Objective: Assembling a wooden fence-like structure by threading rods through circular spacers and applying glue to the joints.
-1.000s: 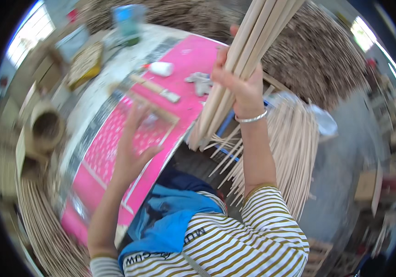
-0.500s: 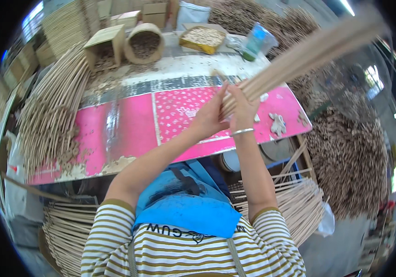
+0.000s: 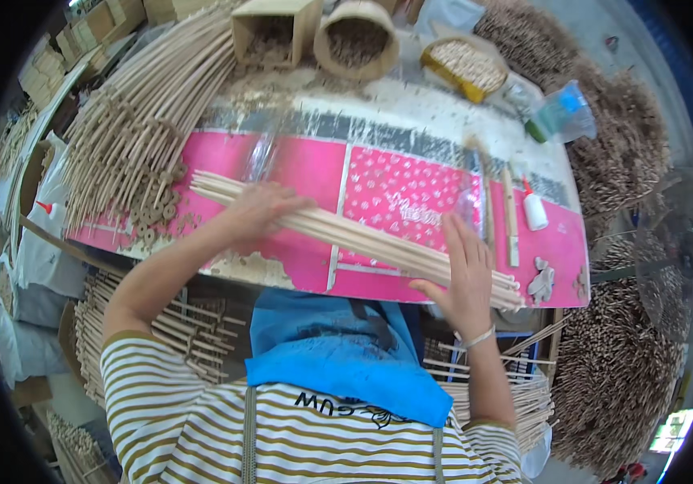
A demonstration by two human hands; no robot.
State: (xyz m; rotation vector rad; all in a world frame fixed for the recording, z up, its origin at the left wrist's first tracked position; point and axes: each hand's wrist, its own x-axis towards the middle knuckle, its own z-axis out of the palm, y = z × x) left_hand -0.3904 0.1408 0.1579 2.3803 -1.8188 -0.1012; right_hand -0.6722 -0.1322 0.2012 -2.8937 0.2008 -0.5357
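The stick bundle (image 3: 362, 236) extends crosswise over the near half of the table (image 3: 302, 173), its right end close to the front edge. The left hand (image 3: 265, 210) is positioned over its left half; the right hand (image 3: 467, 278), over its right part. To the left on the table is a stick pile (image 3: 132, 133), with rings (image 3: 148, 216) at its near end. Along the far side, from left to right, stand the box (image 3: 306, 32), the tub (image 3: 388, 56) and the tray (image 3: 453, 81), each holding pieces (image 3: 469, 60). Beyond the bundle's right end, the brush (image 3: 512, 218) lies directly left of the bottle (image 3: 534, 211). A stick stack (image 3: 617, 363) is located to the right of the table.
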